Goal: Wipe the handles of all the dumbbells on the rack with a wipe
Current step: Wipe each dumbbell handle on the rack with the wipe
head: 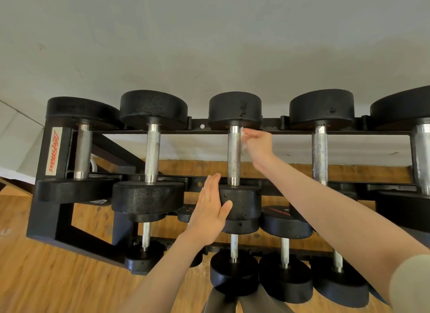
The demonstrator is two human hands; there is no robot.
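The wipe [244, 141] is a small white scrap, soft and limp, weighing next to nothing; only slivers of it show past the knuckles of the right hand [258, 146], which pinches it with curled fingers against the right side of the knurled handle [233, 154] of the middle dumbbell on the upper tier. A thing that flimsy is best held bunched behind the fingertips and pressed to the metal, since it will fold or slip out if gripped by an edge (the knurling may well snag and shred it, too). The handle itself is stiff steel, rough along its middle and smooth and shiny at the collars just above and below the hand's reach.

The left hand [210, 210] lies nearer the body and lower, fingers straight and together, its palm flat against the left flank of that dumbbell's near head [242, 201], thumb resting across its front. I judge this a bracing touch: the dumbbell is heavy and unlikely to lift, but it could roll in its cradle while the handle is rubbed.

Left of the bracing hand sit two more dumbbells on the black rack [46, 210]; right of the wiping hand another handle [320, 154] looks blotchy. Below both wrists a lower tier holds smaller dumbbells above a wooden floor [46, 277].
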